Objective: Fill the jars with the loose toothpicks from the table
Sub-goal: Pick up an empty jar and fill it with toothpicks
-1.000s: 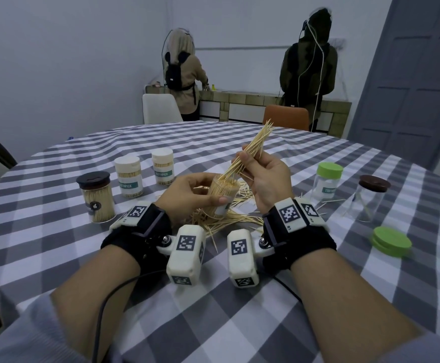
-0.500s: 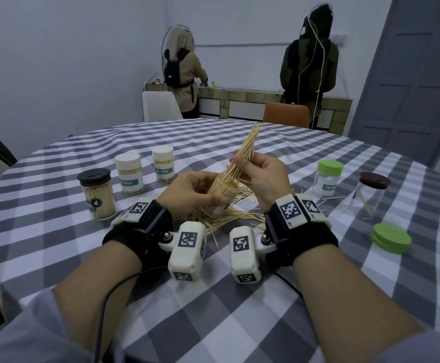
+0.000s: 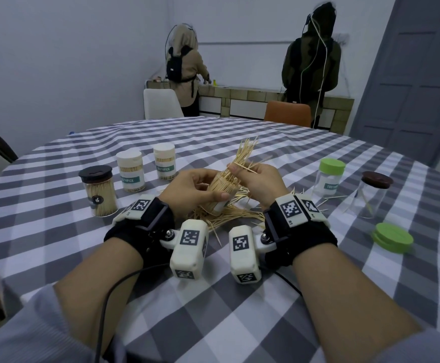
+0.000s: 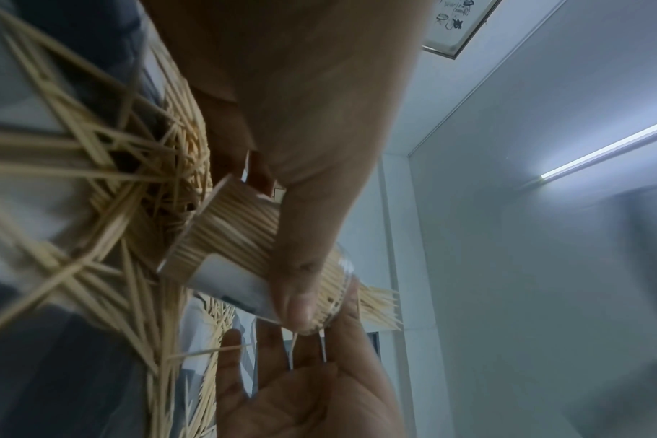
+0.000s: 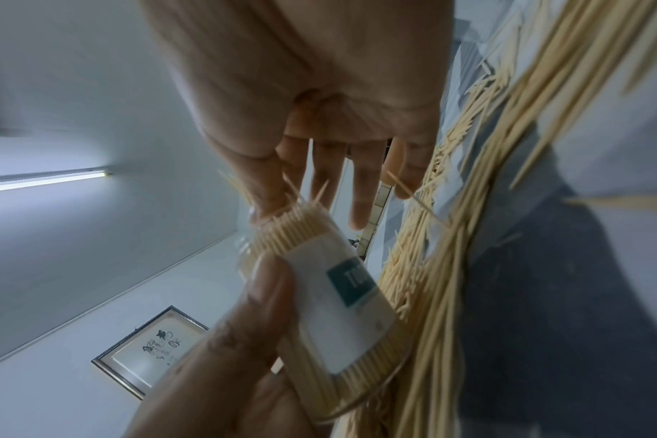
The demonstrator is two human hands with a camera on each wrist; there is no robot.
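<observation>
Item: open jar [image 3: 220, 197], packed nearly full, tilted and gripped round its body by the left hand [image 3: 190, 191], thumb curled across the label, just above the loose toothpicks [image 3: 226, 216] heaped on the checked table [image 3: 239, 310]. Change: the bundle [image 3: 243, 153] held high 1 second ago has come down to the jar mouth, its lower ends now among the packed sticks, the right hand [image 3: 259, 182] pinching it with fingers together. Reading: this jar looks close to capacity; 2 near-empty jars [image 3: 328, 179] stand well apart to the right.
</observation>
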